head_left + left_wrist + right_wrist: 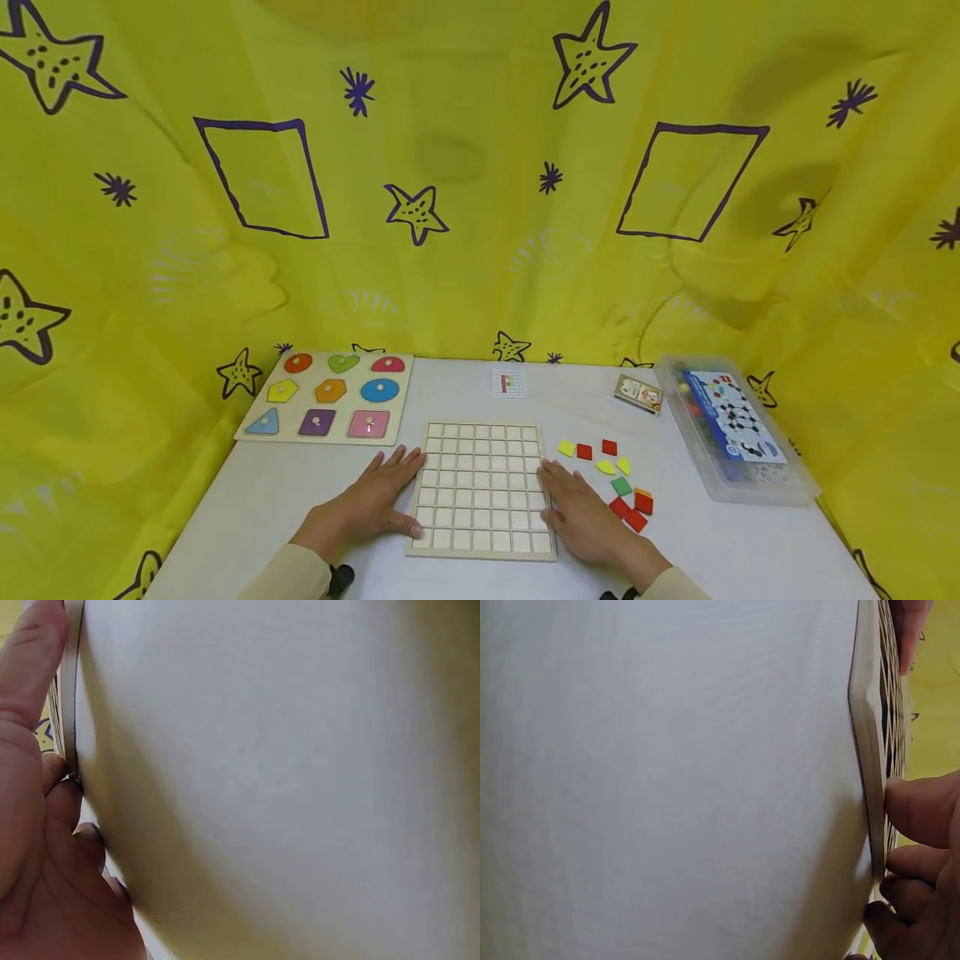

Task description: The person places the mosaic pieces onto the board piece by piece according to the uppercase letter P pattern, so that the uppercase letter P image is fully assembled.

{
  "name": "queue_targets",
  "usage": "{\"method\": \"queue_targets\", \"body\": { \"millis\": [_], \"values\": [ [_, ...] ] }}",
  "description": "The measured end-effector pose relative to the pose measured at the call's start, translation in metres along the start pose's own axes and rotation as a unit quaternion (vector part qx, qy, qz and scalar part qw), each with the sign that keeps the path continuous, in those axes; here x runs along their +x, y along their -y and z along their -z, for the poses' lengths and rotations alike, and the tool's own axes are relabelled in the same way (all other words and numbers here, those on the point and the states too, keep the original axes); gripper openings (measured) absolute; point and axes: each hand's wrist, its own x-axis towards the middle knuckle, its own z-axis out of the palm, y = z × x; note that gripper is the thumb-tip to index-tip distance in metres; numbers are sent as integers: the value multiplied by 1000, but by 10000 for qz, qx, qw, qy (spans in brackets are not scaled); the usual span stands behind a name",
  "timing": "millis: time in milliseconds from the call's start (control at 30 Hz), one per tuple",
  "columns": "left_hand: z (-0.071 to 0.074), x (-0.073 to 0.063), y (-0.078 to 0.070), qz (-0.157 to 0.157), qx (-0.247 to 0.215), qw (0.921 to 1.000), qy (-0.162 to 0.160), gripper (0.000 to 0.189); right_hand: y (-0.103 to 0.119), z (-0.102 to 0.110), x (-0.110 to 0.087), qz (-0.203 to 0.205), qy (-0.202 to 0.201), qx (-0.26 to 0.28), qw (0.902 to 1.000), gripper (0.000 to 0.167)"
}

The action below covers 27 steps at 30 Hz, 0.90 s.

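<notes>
A wooden grid board with square cells lies flat on the white table in the head view. My left hand rests along its left side, fingers stretched forward and the thumb touching the lower left edge. Against the right edge lies my right hand, its fingertips and thumb touching the frame. The right wrist view shows the thumb at the side of the board. In the left wrist view, the fingers and thumb lie at the board's rim. Neither hand lifts the board.
Right of the board lie loose tiles, including a green one and a red one. A pattern card lies behind it. A shape puzzle sits back left; a small card box and a plastic case are right.
</notes>
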Motion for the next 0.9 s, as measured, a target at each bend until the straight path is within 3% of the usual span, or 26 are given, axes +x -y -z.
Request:
{"method": "queue_targets", "body": {
  "millis": [300,433,567,733,900],
  "values": [
    [-2,2,1,93,-127,9999,-19,117,-8,9,3,-120,-17,579,9983,63],
    [-4,2,3,107,-191,9997,-53,117,-12,17,3,-204,-283,902,9953,58],
    [-5,3,4,91,-192,9997,-89,116,-19,30,0,-549,-782,1149,9888,52],
    [-4,3,4,122,-195,9997,-84,116,-45,51,-3,-1121,-1414,1242,9757,53],
    [-3,1,2,181,-237,9995,-85,116,-81,64,-7,-1470,-1588,1188,9691,58]
  ]
}}
